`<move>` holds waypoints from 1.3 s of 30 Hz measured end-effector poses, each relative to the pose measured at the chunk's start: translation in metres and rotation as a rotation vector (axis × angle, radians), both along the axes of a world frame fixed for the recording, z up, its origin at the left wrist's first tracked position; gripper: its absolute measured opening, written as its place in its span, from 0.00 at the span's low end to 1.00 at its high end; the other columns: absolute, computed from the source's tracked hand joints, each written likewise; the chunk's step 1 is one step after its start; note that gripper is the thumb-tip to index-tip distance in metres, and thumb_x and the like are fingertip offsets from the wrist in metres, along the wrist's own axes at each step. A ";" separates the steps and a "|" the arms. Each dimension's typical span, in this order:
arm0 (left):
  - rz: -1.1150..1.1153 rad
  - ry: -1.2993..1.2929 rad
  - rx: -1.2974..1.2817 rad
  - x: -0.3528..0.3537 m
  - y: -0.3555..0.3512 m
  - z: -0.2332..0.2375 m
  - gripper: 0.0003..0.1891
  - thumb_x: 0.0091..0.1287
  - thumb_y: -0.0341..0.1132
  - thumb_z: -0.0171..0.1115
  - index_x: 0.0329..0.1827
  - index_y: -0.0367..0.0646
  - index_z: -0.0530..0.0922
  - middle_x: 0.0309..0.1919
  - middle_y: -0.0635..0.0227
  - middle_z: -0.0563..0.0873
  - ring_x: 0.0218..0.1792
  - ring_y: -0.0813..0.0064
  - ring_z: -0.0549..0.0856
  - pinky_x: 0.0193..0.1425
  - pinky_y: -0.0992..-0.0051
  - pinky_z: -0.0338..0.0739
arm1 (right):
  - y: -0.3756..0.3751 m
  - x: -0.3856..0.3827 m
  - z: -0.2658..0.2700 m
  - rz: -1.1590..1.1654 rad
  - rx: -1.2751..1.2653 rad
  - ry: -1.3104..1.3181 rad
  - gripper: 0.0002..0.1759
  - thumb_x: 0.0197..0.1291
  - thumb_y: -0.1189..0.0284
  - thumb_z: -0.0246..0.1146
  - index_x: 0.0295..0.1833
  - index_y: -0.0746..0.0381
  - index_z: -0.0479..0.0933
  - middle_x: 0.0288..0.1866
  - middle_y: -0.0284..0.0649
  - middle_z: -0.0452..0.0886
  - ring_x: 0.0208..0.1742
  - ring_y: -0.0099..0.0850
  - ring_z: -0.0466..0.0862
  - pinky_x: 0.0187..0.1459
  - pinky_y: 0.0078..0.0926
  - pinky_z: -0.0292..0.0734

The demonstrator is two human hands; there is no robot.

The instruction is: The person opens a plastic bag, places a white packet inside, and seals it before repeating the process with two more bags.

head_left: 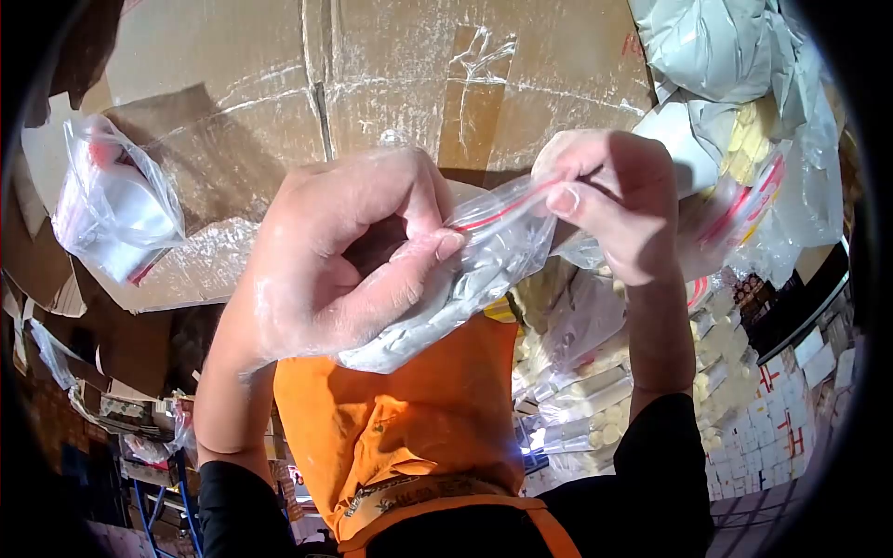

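Note:
A clear zip bag (493,265) with a red strip along its top is stretched between my two hands, packed with whitish pieces I cannot identify. My left hand (349,246) pinches one end of the strip between thumb and curled fingers. At the other end, the thumb and fingers of my right hand (619,200) are closed on the bag's edge. White dust covers both hands. The bag hangs tilted in front of my orange apron (400,409), its lower left part partly behind my left hand.
Dusty, taped cardboard (391,102) spreads out beyond my hands. A plastic bag with white contents (130,205) lies at the left. White sacks (707,46) and a red-striped zip bag (744,209) are at the right. Several pale round-ended pieces (595,409) lie lower right.

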State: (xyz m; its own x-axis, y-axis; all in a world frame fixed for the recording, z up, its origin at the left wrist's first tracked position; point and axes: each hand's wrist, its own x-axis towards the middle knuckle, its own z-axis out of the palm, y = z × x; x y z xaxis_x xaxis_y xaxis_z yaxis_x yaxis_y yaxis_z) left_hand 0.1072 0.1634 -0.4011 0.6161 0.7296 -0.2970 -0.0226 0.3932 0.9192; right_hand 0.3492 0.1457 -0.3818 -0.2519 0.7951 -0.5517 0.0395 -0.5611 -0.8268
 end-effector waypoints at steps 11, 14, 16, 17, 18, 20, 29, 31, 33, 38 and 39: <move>0.018 -0.002 0.061 -0.001 0.000 -0.001 0.07 0.60 0.25 0.62 0.26 0.38 0.72 0.24 0.65 0.80 0.26 0.76 0.77 0.31 0.79 0.69 | 0.003 -0.013 -0.006 0.099 0.119 0.088 0.03 0.54 0.83 0.66 0.35 0.69 0.80 0.32 0.39 0.83 0.31 0.20 0.80 0.33 0.17 0.74; 0.021 0.000 0.075 0.000 0.001 -0.002 0.07 0.60 0.26 0.62 0.26 0.38 0.72 0.24 0.65 0.80 0.26 0.76 0.77 0.31 0.79 0.69 | 0.004 -0.012 -0.007 0.122 0.182 0.069 0.04 0.52 0.82 0.68 0.34 0.68 0.79 0.31 0.39 0.83 0.31 0.21 0.80 0.33 0.19 0.74; 0.020 0.003 0.076 -0.001 0.003 -0.002 0.07 0.60 0.26 0.62 0.26 0.38 0.72 0.24 0.66 0.80 0.26 0.76 0.77 0.31 0.79 0.69 | 0.003 -0.013 -0.008 0.106 0.184 0.056 0.04 0.51 0.83 0.68 0.33 0.68 0.79 0.30 0.40 0.83 0.30 0.21 0.80 0.33 0.19 0.73; 0.006 0.004 0.076 -0.002 0.004 -0.002 0.07 0.60 0.25 0.62 0.26 0.38 0.72 0.24 0.65 0.80 0.26 0.76 0.77 0.32 0.79 0.69 | 0.004 -0.014 -0.008 0.106 0.183 0.057 0.04 0.51 0.83 0.68 0.33 0.68 0.79 0.30 0.40 0.83 0.30 0.21 0.80 0.33 0.19 0.73; -0.009 0.004 0.075 -0.002 0.004 -0.002 0.07 0.60 0.25 0.61 0.26 0.37 0.73 0.24 0.65 0.80 0.26 0.77 0.77 0.32 0.79 0.69 | 0.005 -0.016 -0.008 0.099 0.185 0.053 0.04 0.51 0.83 0.67 0.33 0.68 0.80 0.30 0.40 0.83 0.30 0.21 0.80 0.32 0.19 0.73; 0.001 -0.001 0.077 -0.001 0.003 -0.004 0.06 0.60 0.25 0.61 0.27 0.37 0.73 0.24 0.65 0.80 0.26 0.76 0.77 0.32 0.80 0.69 | 0.005 -0.020 -0.008 0.090 0.186 0.052 0.03 0.52 0.83 0.67 0.33 0.68 0.80 0.30 0.40 0.83 0.29 0.21 0.79 0.32 0.19 0.72; -0.005 0.039 0.106 -0.002 0.005 0.001 0.06 0.59 0.26 0.61 0.28 0.37 0.73 0.25 0.64 0.80 0.26 0.76 0.77 0.31 0.79 0.68 | 0.005 -0.022 -0.001 0.086 0.133 0.010 0.03 0.51 0.81 0.68 0.31 0.67 0.81 0.26 0.37 0.82 0.24 0.19 0.77 0.27 0.16 0.70; -0.013 0.067 0.120 -0.003 0.006 0.003 0.06 0.59 0.26 0.61 0.28 0.37 0.73 0.25 0.64 0.80 0.26 0.77 0.77 0.31 0.80 0.68 | 0.005 -0.011 0.005 0.051 -0.007 -0.088 0.02 0.52 0.82 0.67 0.29 0.67 0.80 0.24 0.35 0.81 0.22 0.15 0.73 0.24 0.14 0.66; -0.004 0.071 0.136 -0.003 0.006 0.003 0.06 0.59 0.27 0.61 0.28 0.36 0.73 0.24 0.64 0.80 0.25 0.76 0.77 0.30 0.80 0.68 | 0.010 -0.014 0.008 0.025 0.079 -0.054 0.05 0.53 0.84 0.66 0.27 0.66 0.78 0.23 0.33 0.79 0.22 0.13 0.70 0.24 0.14 0.62; 0.018 0.243 0.064 0.011 0.014 0.026 0.08 0.56 0.28 0.66 0.31 0.34 0.76 0.24 0.65 0.80 0.25 0.76 0.76 0.30 0.79 0.68 | 0.010 -0.023 0.029 0.057 0.118 -0.234 0.08 0.54 0.84 0.63 0.24 0.67 0.73 0.23 0.35 0.77 0.24 0.18 0.71 0.27 0.17 0.64; -0.054 0.307 0.209 0.014 0.017 0.026 0.08 0.55 0.29 0.68 0.32 0.34 0.78 0.24 0.65 0.80 0.25 0.76 0.76 0.31 0.78 0.69 | 0.011 -0.024 0.031 0.130 0.137 -0.283 0.07 0.54 0.83 0.60 0.26 0.68 0.72 0.25 0.39 0.77 0.27 0.23 0.73 0.31 0.19 0.66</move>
